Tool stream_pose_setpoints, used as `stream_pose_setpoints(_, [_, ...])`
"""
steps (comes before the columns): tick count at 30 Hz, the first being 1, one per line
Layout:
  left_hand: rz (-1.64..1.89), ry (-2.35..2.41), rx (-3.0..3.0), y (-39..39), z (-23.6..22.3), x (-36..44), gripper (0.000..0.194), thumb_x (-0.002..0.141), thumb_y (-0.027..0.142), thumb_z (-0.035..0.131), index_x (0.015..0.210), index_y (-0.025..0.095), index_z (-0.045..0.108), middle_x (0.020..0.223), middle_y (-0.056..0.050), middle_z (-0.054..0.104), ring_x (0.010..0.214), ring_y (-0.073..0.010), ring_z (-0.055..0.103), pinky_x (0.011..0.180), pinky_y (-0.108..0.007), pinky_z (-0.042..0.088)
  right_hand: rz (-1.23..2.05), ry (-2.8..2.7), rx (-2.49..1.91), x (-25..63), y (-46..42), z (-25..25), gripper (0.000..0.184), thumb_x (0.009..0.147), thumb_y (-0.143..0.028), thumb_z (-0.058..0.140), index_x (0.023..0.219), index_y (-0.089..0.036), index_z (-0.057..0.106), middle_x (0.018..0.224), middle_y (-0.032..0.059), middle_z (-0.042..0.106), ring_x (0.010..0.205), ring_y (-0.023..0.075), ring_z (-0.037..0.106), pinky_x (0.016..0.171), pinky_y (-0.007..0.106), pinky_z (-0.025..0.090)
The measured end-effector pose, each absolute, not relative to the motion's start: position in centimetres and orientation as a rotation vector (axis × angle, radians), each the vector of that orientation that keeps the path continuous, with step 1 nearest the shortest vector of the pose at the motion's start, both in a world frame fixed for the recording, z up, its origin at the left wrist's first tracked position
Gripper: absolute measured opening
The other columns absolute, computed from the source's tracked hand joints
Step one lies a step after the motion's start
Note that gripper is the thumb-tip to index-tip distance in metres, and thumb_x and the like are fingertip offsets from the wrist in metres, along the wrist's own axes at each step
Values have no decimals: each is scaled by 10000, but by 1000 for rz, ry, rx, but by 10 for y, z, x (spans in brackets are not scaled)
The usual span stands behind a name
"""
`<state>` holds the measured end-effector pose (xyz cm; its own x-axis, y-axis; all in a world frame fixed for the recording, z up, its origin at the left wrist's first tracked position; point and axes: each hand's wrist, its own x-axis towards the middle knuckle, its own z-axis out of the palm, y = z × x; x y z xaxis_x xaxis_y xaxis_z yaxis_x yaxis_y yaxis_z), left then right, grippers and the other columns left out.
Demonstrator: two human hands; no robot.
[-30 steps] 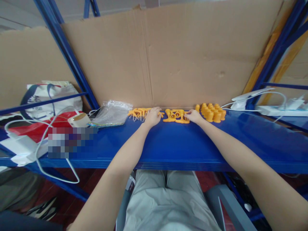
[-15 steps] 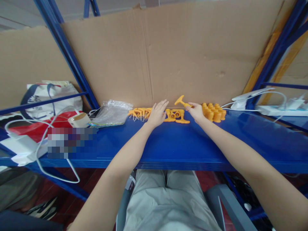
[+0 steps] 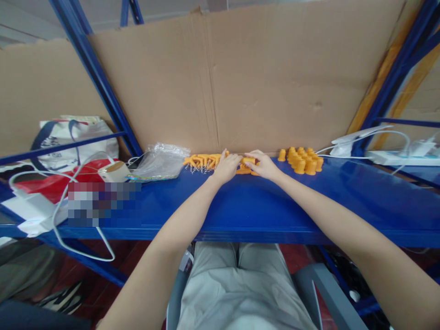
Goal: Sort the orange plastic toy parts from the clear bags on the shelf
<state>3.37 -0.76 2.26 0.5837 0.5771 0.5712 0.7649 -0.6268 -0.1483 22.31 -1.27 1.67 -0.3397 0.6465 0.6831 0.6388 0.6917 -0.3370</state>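
My left hand (image 3: 227, 168) is closed around an orange T-shaped handle (image 3: 227, 153); only a bit of it shows above the fingers. Close beside it, my right hand (image 3: 266, 166) pinches an orange cylindrical piece (image 3: 249, 161), held sideways between both hands. Whether the two pieces touch is hidden by the fingers. Beneath the hands lie further orange pieces (image 3: 243, 171), partly covered. To the left of my left hand is a row of orange corkscrews (image 3: 202, 161) with metal spirals pointing toward me.
Several orange cylindrical sleeves (image 3: 305, 161) stand grouped at right, with a single sleeve (image 3: 282, 155) apart from them. Clear plastic bags (image 3: 160, 162) lie at left. Farther left are white cables and a power adapter (image 3: 113, 172). A cardboard sheet (image 3: 275, 82) rises behind the blue shelf (image 3: 247, 206).
My right hand has moved left, away from the sleeves, to meet my left hand. The orange T-shaped piece it held up has come down between the hands. My left hand's fingers have curled in.
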Motion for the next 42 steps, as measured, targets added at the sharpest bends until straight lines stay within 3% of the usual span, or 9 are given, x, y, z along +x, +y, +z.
stream_pose_setpoints(12, [-547,-1121,-2481,-9,19,39,218,906,109,434,1010,180,612,1032,-102,716,1045,-264,645,1099,-525,292,-353,-2438,-1283,229,-20,24,382,972,-233,465,1310,-121,605,1237,179,650,1144,276,577,987,413,427])
stream_pose_setpoints(28, [-563,-1174,-2476,-22,37,37,215,951,159,401,1005,156,608,996,-132,733,1015,-279,671,941,-427,339,-757,-2383,-963,236,-17,26,392,963,-161,398,1313,-154,576,1107,154,658,1043,281,531,846,389,367])
stream_pose_setpoints(42, [-638,-1008,-2465,-16,31,38,231,934,200,400,884,159,622,859,-105,737,832,-238,682,897,-395,367,-814,-2389,-1038,232,-30,30,274,986,-239,432,1145,-115,617,1065,149,669,1007,269,542,893,379,288])
